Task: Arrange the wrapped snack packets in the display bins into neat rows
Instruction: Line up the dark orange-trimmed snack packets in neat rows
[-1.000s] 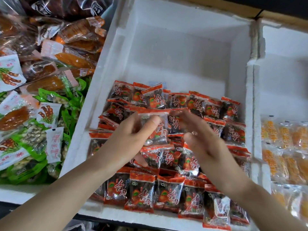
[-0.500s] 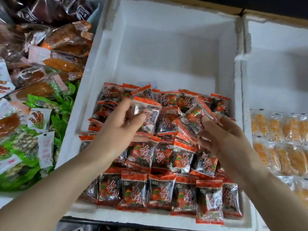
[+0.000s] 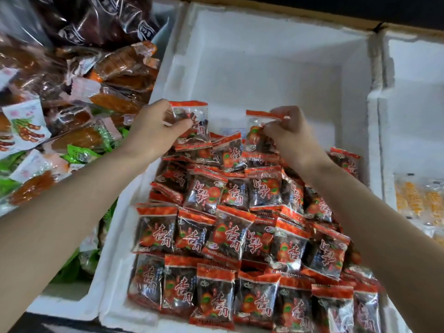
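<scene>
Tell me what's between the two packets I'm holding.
Head view: only the bare white inside of the foam bin shows between the left packet, in the left hand, and the right packet, in the right hand.

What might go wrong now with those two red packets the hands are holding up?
The left hand pinches the left packet by one edge, and the right hand does the same with the right packet, so either might slip and land crooked. Setting them down may also nudge the middle heap, whose packets already lie tilted and overlapping, and spoil the neater front row.
</scene>
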Action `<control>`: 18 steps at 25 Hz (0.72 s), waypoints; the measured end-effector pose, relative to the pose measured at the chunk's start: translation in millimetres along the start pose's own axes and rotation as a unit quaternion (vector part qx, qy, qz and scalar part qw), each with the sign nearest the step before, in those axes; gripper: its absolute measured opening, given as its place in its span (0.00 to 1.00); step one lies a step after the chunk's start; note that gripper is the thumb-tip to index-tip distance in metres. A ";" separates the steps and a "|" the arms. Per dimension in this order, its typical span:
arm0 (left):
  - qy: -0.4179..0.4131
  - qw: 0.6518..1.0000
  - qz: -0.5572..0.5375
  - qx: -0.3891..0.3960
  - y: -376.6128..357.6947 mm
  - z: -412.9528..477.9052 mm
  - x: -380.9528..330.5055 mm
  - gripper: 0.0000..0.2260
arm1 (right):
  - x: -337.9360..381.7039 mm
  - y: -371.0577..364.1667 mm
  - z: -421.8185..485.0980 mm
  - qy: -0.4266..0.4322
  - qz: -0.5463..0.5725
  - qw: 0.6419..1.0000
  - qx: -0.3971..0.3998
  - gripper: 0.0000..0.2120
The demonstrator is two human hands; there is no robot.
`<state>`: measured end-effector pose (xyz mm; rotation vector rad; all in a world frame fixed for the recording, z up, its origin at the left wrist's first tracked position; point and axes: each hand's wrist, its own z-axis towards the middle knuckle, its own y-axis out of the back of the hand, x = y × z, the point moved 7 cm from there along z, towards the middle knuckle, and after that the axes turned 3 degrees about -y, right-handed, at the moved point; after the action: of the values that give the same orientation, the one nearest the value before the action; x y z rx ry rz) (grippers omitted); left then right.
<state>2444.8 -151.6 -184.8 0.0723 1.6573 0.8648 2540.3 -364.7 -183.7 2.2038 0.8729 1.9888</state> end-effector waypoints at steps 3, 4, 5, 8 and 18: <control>-0.001 0.997 0.039 0.062 -10.6 14.6 0.8 0.14 | 14.1 -35.7 10.4 0.056 -0.148 0.984 0.076 0.09; 0.002 0.995 0.051 0.088 -15.2 16.5 1.3 0.17 | 15.6 -44.9 14.1 0.062 -0.198 0.973 0.106 0.09; -0.001 0.992 0.064 0.111 -19.8 18.0 1.7 0.19 | 14.5 -51.6 18.0 0.056 -0.234 0.961 0.136 0.10; -0.018 0.986 0.082 0.145 -28.2 21.7 1.9 0.14 | 6.9 -59.8 28.7 0.034 -0.290 0.936 0.197 0.15; -0.084 0.950 0.198 0.226 -53.8 30.1 -10.0 0.16 | -4.0 -28.4 45.4 0.036 -0.237 0.956 0.171 0.06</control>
<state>2495.3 -180.4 -207.6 0.7973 1.6753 0.7307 2571.8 -327.6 -206.4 1.8175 1.6792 1.7930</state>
